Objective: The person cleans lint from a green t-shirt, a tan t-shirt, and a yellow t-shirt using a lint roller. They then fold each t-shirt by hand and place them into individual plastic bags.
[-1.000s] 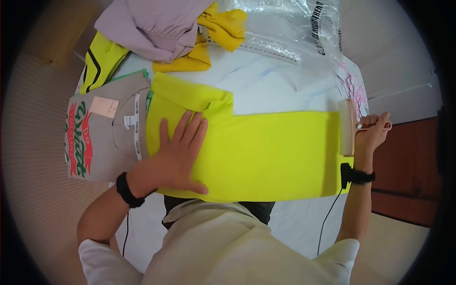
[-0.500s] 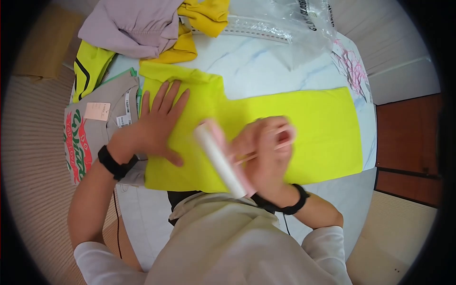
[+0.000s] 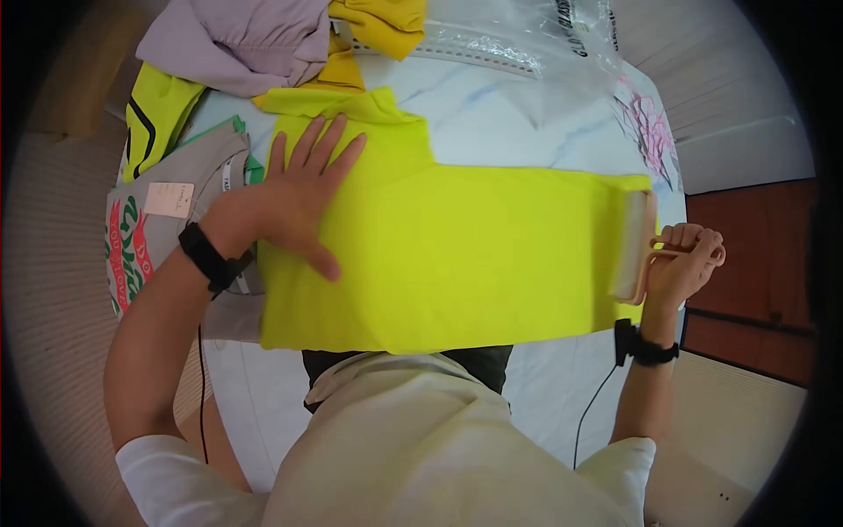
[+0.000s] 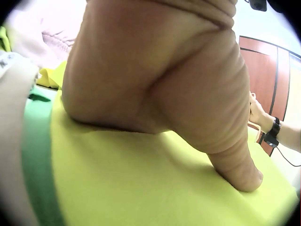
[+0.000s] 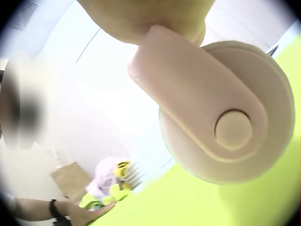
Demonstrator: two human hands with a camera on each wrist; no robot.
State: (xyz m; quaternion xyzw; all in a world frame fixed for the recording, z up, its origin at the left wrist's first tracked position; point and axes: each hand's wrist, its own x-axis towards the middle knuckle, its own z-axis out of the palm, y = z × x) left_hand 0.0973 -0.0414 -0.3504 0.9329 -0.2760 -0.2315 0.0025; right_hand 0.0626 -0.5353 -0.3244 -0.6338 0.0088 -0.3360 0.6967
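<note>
A neon yellow garment [image 3: 474,255] lies spread across the table in the head view. My left hand [image 3: 299,206] rests on its left part with the fingers spread; the left wrist view shows the palm side of that hand [image 4: 160,80] against the yellow cloth [image 4: 141,179]. At the garment's right end, my right hand [image 3: 683,263] grips the handle of a pink-framed lint roller [image 3: 632,250], whose white roll lies along the cloth. Up close in the right wrist view are the roller's round end [image 5: 277,103] and pink frame [image 5: 188,80].
Left of the yellow garment lies a grey printed shirt [image 3: 189,233] with a paper tag [image 3: 169,199]. Mauve cloth [image 3: 255,44] and mustard cloth [image 3: 382,26] are heaped at the back left, clear plastic packaging [image 3: 527,44] at the back. Pink strands [image 3: 648,132] lie back right.
The right hand swung the roller inward over the garment, blurred half a second ago, and is back at the right end. The left hand stays spread on the cloth.
</note>
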